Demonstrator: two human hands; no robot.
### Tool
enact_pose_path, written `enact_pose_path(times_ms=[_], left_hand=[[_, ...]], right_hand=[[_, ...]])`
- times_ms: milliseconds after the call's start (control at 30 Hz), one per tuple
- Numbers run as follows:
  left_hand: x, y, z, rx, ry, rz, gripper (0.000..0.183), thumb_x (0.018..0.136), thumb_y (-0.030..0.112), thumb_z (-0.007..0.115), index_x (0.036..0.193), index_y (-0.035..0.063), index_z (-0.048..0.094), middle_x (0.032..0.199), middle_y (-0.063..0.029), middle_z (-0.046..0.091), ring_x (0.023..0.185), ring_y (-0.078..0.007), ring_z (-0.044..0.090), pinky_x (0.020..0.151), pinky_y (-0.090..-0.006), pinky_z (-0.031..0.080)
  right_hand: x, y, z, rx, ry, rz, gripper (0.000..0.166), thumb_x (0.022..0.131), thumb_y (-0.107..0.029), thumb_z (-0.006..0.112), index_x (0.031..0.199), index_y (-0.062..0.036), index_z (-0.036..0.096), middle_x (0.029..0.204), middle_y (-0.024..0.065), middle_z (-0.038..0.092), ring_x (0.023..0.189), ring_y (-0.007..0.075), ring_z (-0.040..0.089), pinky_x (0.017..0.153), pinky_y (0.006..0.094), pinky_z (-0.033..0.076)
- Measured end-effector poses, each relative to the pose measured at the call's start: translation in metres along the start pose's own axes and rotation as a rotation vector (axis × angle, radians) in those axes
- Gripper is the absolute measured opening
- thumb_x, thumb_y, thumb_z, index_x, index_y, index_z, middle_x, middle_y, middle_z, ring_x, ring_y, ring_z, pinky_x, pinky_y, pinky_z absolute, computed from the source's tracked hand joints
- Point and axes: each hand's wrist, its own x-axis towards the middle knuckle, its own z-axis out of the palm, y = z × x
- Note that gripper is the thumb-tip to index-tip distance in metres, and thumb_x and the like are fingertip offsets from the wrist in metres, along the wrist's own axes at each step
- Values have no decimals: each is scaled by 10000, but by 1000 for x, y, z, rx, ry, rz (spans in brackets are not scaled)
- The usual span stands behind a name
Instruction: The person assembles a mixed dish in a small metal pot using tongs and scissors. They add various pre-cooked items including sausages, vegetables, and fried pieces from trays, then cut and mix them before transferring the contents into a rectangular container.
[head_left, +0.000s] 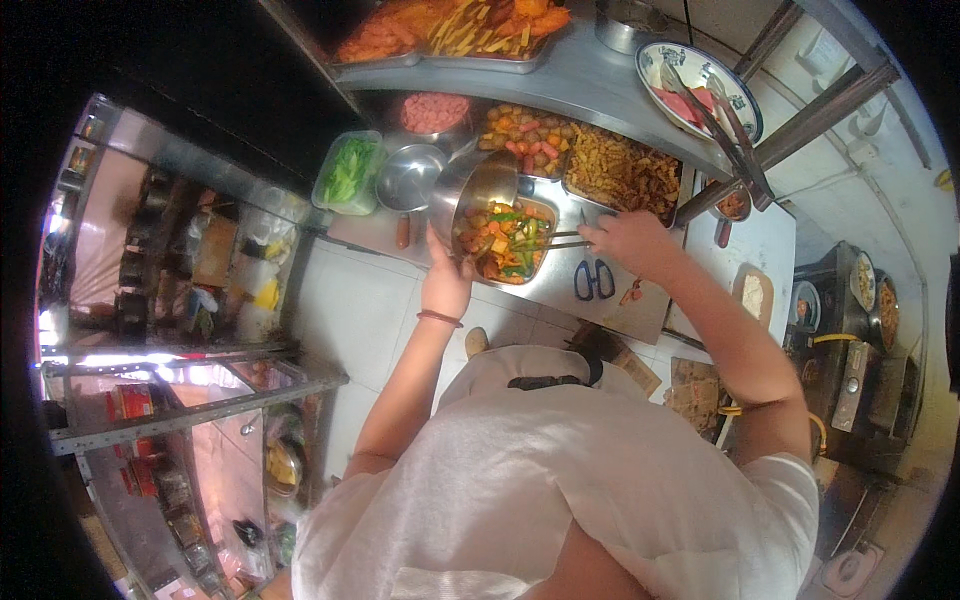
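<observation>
My left hand (448, 281) grips a metal bowl (480, 184), tilted over a rectangular container (553, 217) at the counter's edge. Mixed cooked food (510, 240) with green vegetables and orange pieces lies in the bowl's mouth and the container; where one ends and the other starts is hard to tell. From the right, my right hand (630, 240) holds a pair of chopsticks (562, 241), their tips at the food. Blue-handled scissors (594, 280) lie on the metal counter just below my right hand, beside some food scraps (632, 292).
Behind the bowl stand trays of fried pieces (622, 172) and of sausages and balls (529, 139). A tub of green leaves (349, 172) and an empty metal pan (411, 178) are at left. Tongs (720, 135) rest across a patterned bowl (750, 97) on the shelf above. Metal racks stand at far left.
</observation>
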Motion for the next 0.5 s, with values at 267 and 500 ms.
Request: enact_pose_path(times_ms=[267, 500], left_hand=[[11, -30, 4, -67, 83, 176, 871, 888, 95, 577, 1505, 12, -33, 938, -278, 655, 861, -449, 647, 731, -472, 511], [9, -9, 2, -30, -33, -12, 811, 899, 83, 594, 1512, 48, 65, 1081, -245, 659, 850, -332, 690, 730, -395, 536]], right_hand=[[-20, -28, 12, 243, 208, 242, 382, 926, -395, 559, 1261, -211, 569, 916, 72, 623, 781, 308, 639, 659, 417, 507], [-29, -48, 67, 387, 215, 352, 426, 932, -412, 562, 1299, -195, 563, 952, 100, 641, 830, 337, 623, 678, 431, 493]])
